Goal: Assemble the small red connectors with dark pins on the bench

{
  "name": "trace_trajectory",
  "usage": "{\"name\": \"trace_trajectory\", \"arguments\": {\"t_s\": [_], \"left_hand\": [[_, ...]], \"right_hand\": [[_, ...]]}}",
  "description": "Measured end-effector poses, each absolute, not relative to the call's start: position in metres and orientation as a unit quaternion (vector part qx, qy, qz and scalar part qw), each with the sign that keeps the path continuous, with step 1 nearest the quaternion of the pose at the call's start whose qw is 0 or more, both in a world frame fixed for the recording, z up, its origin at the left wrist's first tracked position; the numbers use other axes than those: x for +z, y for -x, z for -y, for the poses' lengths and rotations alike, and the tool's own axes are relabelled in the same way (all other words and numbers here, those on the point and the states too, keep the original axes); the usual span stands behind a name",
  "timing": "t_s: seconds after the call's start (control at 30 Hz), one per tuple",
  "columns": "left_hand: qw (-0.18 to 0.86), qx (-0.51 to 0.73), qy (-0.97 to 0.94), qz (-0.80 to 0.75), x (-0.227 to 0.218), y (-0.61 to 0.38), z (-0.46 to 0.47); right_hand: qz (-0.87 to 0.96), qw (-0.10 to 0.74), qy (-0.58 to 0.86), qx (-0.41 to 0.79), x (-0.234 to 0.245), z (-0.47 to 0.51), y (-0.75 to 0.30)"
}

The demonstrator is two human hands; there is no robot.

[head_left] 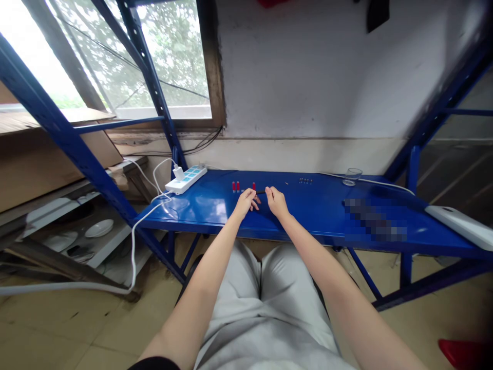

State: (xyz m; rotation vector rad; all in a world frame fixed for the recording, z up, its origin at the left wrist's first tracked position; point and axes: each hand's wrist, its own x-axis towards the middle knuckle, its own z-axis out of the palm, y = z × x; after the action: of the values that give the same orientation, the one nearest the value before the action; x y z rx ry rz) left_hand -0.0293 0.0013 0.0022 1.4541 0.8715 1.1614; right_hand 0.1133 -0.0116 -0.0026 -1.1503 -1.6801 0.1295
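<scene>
Both my hands meet over the middle of the blue table (200,203), near its front. Between them runs a short, thin black rod-like thing (261,192), too small to name more exactly. My left hand (245,201) is closed on its left end, with some fingers curled below. On its right end my right hand (276,200) is closed in a pinch. Just behind my left hand stand several small red pieces with pale lower ends, among them one red piece (233,187) on the left and another red piece (253,186) by my fingers.
A white power strip (187,179) with a plug and cable lies at the table's left. Several tiny metallic pieces (305,181) sit in a row toward the back. Right of them are a clear glass (352,177), a blurred dark object (373,221) and a white device (462,226).
</scene>
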Motion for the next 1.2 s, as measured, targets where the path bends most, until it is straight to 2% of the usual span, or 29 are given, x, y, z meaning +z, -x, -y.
{"name": "trace_trajectory", "arguments": {"t_s": [0.67, 1.2], "left_hand": [[0.449, 0.517, -0.639, -0.352, -0.004, 0.0298, -0.0023], [0.497, 0.502, -0.611, -0.358, 0.0025, 0.0305, 0.0009]], "right_hand": [[0.663, 0.566, 0.481, 0.098, -0.0026, 0.0096, -0.1157], [0.672, 0.56, 0.473, 0.108, -0.0017, 0.0111, -0.1142]]}}
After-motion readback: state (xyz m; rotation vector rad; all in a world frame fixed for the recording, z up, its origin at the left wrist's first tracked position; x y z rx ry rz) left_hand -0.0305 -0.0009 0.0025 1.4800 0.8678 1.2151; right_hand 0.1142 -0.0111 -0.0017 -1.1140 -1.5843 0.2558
